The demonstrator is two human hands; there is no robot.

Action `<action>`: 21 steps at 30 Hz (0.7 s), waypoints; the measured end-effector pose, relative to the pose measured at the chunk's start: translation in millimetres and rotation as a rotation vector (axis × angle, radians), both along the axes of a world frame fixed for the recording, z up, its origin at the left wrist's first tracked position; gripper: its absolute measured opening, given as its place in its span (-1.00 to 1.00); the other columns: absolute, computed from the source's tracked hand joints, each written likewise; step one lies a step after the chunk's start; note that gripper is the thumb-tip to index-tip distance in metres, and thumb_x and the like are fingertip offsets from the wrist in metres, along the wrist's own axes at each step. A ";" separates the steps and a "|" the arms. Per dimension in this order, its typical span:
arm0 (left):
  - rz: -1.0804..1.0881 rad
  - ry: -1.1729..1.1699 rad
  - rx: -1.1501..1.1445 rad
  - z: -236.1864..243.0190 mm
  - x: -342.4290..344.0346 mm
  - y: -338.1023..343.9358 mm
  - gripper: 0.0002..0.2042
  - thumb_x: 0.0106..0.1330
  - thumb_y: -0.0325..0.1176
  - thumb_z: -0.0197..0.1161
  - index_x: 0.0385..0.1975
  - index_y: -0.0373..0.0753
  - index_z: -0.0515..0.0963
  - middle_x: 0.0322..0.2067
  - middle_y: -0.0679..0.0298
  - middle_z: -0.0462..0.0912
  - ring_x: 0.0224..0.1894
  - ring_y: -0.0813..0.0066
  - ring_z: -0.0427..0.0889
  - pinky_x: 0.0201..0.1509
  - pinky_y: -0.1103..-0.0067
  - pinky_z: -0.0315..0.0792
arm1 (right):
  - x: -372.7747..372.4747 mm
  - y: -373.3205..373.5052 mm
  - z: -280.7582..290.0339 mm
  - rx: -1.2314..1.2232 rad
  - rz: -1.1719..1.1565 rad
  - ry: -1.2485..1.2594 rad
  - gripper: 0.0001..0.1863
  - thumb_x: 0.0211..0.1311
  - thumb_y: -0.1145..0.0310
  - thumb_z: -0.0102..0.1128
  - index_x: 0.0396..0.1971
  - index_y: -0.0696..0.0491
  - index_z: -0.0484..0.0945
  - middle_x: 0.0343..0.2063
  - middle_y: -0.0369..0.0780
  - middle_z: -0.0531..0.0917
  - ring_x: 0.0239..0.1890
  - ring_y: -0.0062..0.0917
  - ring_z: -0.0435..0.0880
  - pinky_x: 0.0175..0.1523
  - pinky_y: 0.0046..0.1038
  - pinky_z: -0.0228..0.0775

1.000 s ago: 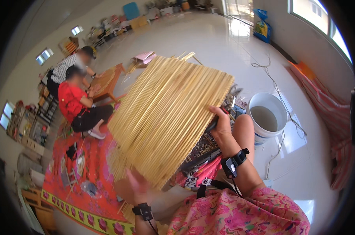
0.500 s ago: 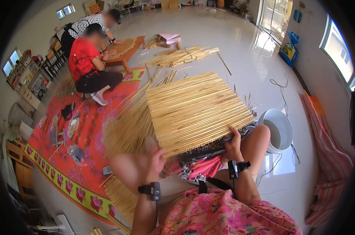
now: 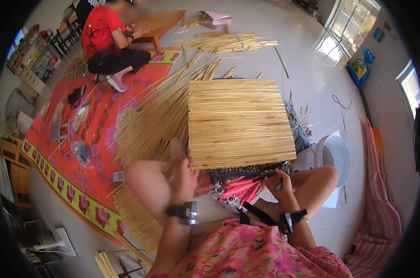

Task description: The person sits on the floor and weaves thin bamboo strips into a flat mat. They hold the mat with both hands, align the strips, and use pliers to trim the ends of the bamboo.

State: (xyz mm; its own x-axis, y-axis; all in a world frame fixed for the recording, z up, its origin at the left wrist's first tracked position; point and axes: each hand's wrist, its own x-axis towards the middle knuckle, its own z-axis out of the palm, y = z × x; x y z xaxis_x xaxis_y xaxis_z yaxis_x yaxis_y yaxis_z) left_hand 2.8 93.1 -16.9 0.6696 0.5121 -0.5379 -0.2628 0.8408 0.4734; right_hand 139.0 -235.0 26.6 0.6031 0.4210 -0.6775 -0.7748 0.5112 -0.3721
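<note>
A square golden mat of straw-like stalks, laid side by side, lies flat in front of me over a dark, patterned support. At its near left corner is my left hand, fingers stretched along the edge, seemingly touching it. My right hand is just below the near right edge, closed around a slim dark tool whose kind I cannot make out. Pink cloth with cartoon figures hangs under the mat, between my knees.
Loose stalks spread at the left over a red floral floor mat; another bundle lies farther off. A white bucket stands right of my knee. A person in red squats by a low wooden table.
The stalk mat has gone from tilted to lying square and flat. My right hand has let go of its edge and drawn down toward me, still with the dark tool.
</note>
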 end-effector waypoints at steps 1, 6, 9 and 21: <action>0.054 0.073 -0.050 -7.0 -2.7 -2.8 -0.72 0.25 -0.29 -0.03 -0.12 -0.31 0.36 -0.12 0.17 0.47 -0.03 0.31 0.44 0.14 0.37 0.29 | -9.9 -4.0 -2.2 -0.027 0.024 0.016 -0.85 0.13 0.34 0.05 -0.35 0.08 0.49 -0.32 -0.17 0.61 -0.19 -0.33 0.58 -0.19 -0.38 0.47; 0.042 0.224 -0.115 -19.2 -7.7 -15.9 -0.66 0.26 -0.20 -0.02 -0.09 -0.31 0.30 -0.08 0.10 0.39 -0.01 0.20 0.39 0.16 0.30 0.26 | -45.4 -6.8 6.1 -0.202 0.092 -0.087 -0.85 0.14 0.39 0.02 -0.29 0.07 0.48 -0.32 -0.21 0.61 -0.26 -0.40 0.59 -0.20 -0.43 0.46; 0.000 0.238 -0.103 -1.2 -8.6 -20.9 -0.70 0.29 -0.21 -0.07 -0.14 -0.32 0.30 -0.12 0.08 0.40 -0.04 0.21 0.39 0.15 0.33 0.28 | -52.2 17.8 26.5 -0.405 0.129 -0.217 -0.84 0.12 0.43 0.04 -0.27 0.07 0.47 -0.33 -0.27 0.58 -0.30 -0.49 0.58 -0.26 -0.46 0.46; 0.022 0.190 -0.025 1.6 -2.9 -14.1 -0.64 0.31 -0.15 -0.10 0.03 -0.16 0.32 -0.10 0.18 0.43 -0.04 0.33 0.41 0.11 0.44 0.30 | 31.7 18.9 8.6 -1.156 0.245 -1.254 -0.67 0.01 0.45 0.19 -0.18 0.18 0.42 -0.43 -0.23 0.55 -0.39 -0.58 0.53 -0.27 -0.53 0.37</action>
State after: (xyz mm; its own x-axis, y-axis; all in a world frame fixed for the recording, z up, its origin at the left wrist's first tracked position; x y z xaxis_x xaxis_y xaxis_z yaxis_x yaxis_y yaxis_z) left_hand -0.2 79.0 -15.3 0.5434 0.5107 -0.6663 -0.1894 0.8478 0.4953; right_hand 170.7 -216.1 35.2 0.9605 0.2484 0.1256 0.2403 -0.5125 -0.8244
